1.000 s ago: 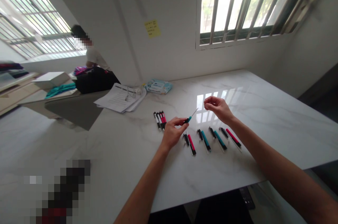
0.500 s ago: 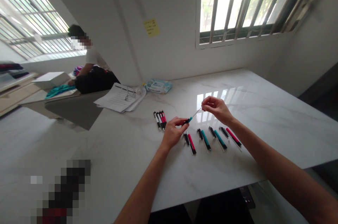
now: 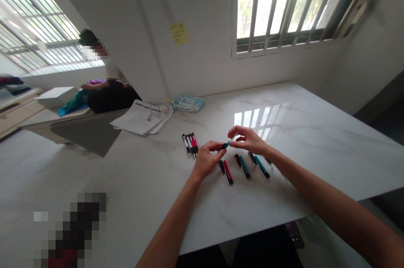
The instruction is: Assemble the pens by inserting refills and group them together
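Note:
My left hand (image 3: 208,159) is closed around a pen barrel (image 3: 227,144) in teal and black, tilted up to the right above the table. At its upper end my right hand (image 3: 249,139) has its fingers closed about a thin pale pen refill (image 3: 234,136), whose lower part is out of sight in the barrel. Below my hands lie pens in parts: a red barrel (image 3: 227,171), a teal barrel (image 3: 245,167) and another teal barrel (image 3: 262,166), each beside a black piece and a thin refill. My right forearm hides most of a further set.
Several whole pens (image 3: 190,144) lie in a row left of my hands. Farther back are stacked papers (image 3: 135,118) with glasses on them and a wipes pack (image 3: 188,103). A person (image 3: 110,83) sits at the left beyond a grey panel (image 3: 85,131).
My right hand has come down and left toward the barrel, and less of the refill shows between my hands. My right forearm now covers the rightmost red barrel.

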The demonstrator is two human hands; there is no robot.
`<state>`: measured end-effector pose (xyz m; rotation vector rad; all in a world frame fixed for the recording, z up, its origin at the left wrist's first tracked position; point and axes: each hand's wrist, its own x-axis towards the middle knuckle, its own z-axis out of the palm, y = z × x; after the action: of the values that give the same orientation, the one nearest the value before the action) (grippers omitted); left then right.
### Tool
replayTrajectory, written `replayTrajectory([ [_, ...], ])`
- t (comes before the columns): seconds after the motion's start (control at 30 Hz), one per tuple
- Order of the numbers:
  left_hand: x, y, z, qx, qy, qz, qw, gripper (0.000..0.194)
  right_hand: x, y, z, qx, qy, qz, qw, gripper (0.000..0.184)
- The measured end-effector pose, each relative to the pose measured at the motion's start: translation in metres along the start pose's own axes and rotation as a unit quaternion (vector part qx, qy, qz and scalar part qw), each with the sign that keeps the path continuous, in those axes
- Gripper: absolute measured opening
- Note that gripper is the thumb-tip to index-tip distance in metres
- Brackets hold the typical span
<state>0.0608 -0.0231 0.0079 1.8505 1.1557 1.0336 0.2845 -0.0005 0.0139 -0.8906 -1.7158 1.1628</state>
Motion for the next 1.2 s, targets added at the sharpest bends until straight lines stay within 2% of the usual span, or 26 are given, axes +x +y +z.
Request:
replayTrajectory([
  [0.27,-0.001,0.005,-0.001,0.035,-0.01,0.007,0.999,0.02,0.0,0.007,0.014,-0.036,-0.005,0.007,0.999,0.021],
  [0.43,-0.001,0.005,0.0,0.049,-0.013,0.011,0.999,0.018,0.001,0.006,0.019,0.017,0.003,0.02,1.0,0.021],
  [0.53,0.0,0.001,0.001,0.061,-0.009,0.009,0.998,0.02,0.003,0.001,0.01,0.106,0.029,0.025,0.994,0.024],
  [0.63,0.001,-0.003,0.0,0.062,0.008,0.005,0.998,0.021,0.006,-0.003,-0.009,0.209,0.082,0.024,0.974,0.024],
  [0.7,0.002,-0.006,-0.001,0.065,0.024,0.003,0.998,0.017,0.007,-0.005,-0.024,0.235,0.122,0.024,0.964,0.025],
  [0.77,0.003,-0.008,-0.004,0.072,0.047,0.004,0.996,0.014,0.006,-0.007,-0.036,0.189,0.155,0.019,0.969,0.025],
  [0.83,0.004,-0.01,-0.006,0.083,0.067,0.01,0.994,0.013,0.006,-0.009,-0.043,0.092,0.161,0.007,0.983,0.027],
  [0.97,0.005,-0.013,-0.01,0.081,0.088,0.014,0.993,0.014,0.004,-0.013,-0.044,-0.033,0.087,-0.006,0.996,0.028],
  [1.2,0.006,-0.015,-0.01,0.069,0.098,-0.005,0.993,0.016,0.002,-0.013,-0.04,-0.086,0.036,-0.014,0.996,0.026],
])
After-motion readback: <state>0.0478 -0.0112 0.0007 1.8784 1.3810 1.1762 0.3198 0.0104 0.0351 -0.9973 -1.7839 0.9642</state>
